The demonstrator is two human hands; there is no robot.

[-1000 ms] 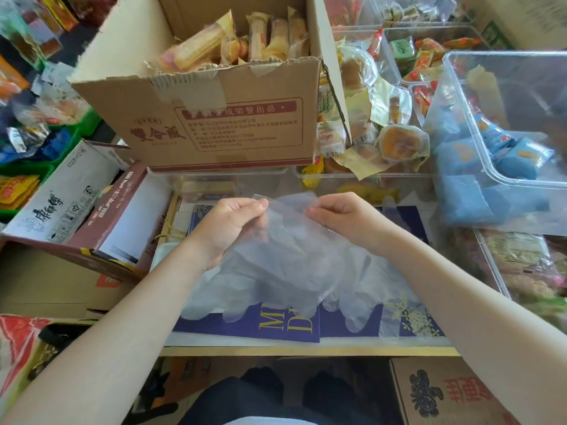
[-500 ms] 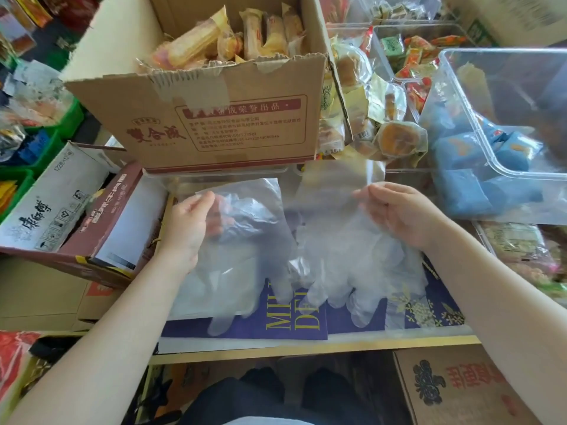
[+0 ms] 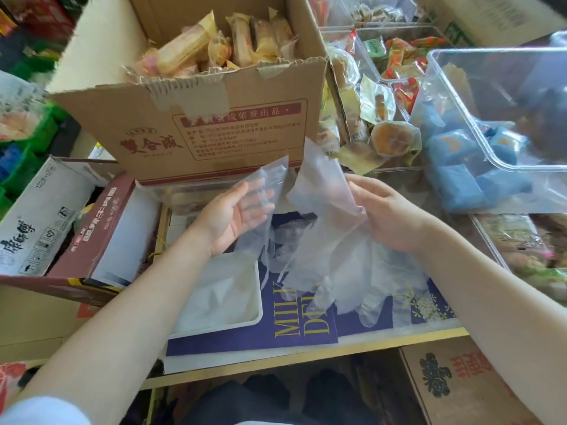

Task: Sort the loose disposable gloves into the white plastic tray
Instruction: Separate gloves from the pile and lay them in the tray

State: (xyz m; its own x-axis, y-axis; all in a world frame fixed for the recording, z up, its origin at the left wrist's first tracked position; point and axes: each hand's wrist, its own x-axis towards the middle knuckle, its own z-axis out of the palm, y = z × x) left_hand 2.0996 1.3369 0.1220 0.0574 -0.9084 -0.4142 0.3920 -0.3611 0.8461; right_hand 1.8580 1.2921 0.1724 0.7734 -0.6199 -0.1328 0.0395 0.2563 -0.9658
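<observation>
Gloves [image 3: 331, 259] of thin clear plastic hang bunched over the desk [image 3: 306, 357] in the head view, most of them draped from the right hand [image 3: 389, 216], whose fingers [image 3: 360, 187] curl round the cuff end while the empty glove fingers dangle down onto the purple printed sheet [image 3: 294, 329]. The left hand [image 3: 236, 216] is raised palm-up with its fingers [image 3: 260, 199] nearly straight, and one separate glove [image 3: 264, 185] lies over them; whether the thumb pinches it I cannot tell. Below the left wrist sits the white plastic tray [image 3: 257, 314], with some clear film already lying in it. A cardboard box [image 3: 214, 118] of wrapped snacks stands just behind the hands.

The step in hand looks like peeling one glove off the bunch. To do it well, the left hand should carry its glove flat down into the tray, cuff first, while the right keeps the bunch lifted clear so static cling does not drag a second glove along.
</observation>
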